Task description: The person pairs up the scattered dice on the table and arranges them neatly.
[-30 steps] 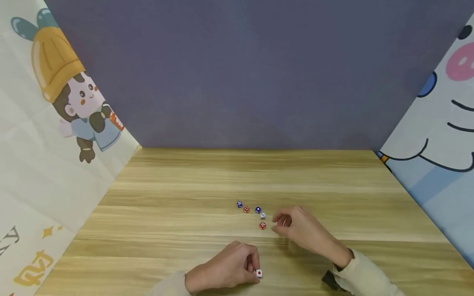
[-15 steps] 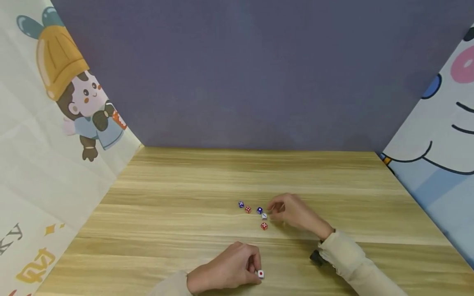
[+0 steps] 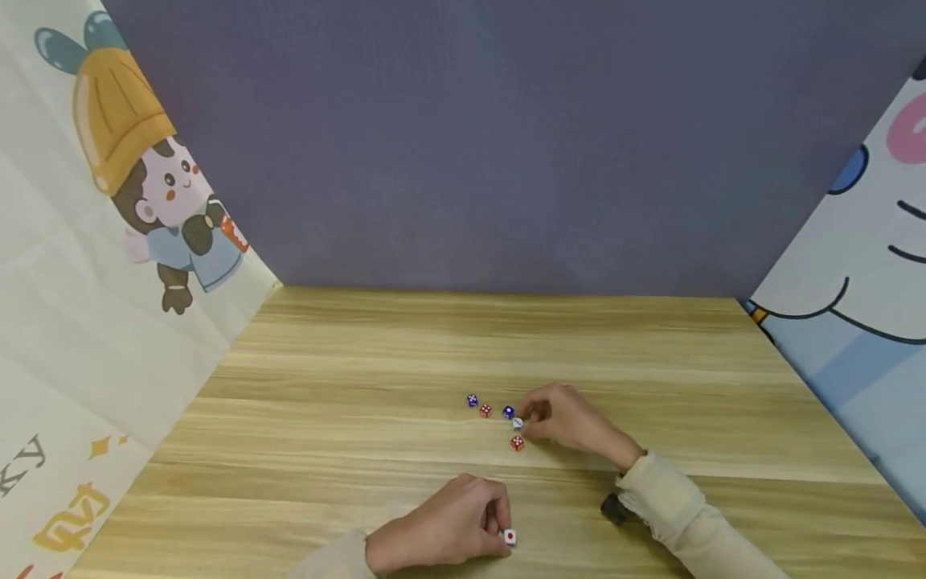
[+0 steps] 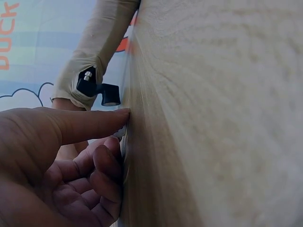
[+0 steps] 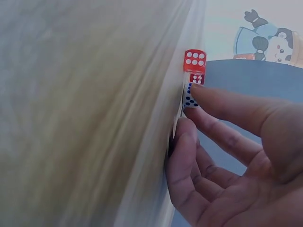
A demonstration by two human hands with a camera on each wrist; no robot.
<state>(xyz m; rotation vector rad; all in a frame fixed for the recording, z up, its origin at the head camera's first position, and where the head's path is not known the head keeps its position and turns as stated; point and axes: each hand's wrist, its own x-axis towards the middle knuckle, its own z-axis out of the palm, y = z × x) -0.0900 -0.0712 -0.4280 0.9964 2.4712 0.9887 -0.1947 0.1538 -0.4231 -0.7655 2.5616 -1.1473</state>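
Note:
Near the front of the table, my left hand (image 3: 456, 519) pinches a white die (image 3: 510, 537) with a red dot on top, between thumb and forefinger. In the left wrist view the fingers of the left hand (image 4: 80, 151) mostly hide that die. Farther back, my right hand (image 3: 571, 418) has thumb and forefinger around another white die (image 3: 517, 423), whose blue dots show on the white die (image 5: 190, 97) in the right wrist view. A blue die (image 3: 509, 412) sits right behind it, and a red die (image 3: 517, 443) lies just in front.
Another red die (image 3: 486, 411) and a second blue die (image 3: 473, 400) lie farther left on the wooden table (image 3: 325, 362). A dark grey panel (image 3: 463, 145) rises at the back. Printed cloths stand on both sides. A black wrist mount (image 3: 615, 509) sits under the right sleeve.
My right hand has moved left to the white die beside the blue one, and its fingers have closed in on it. The left hand still holds its die at the same spot.

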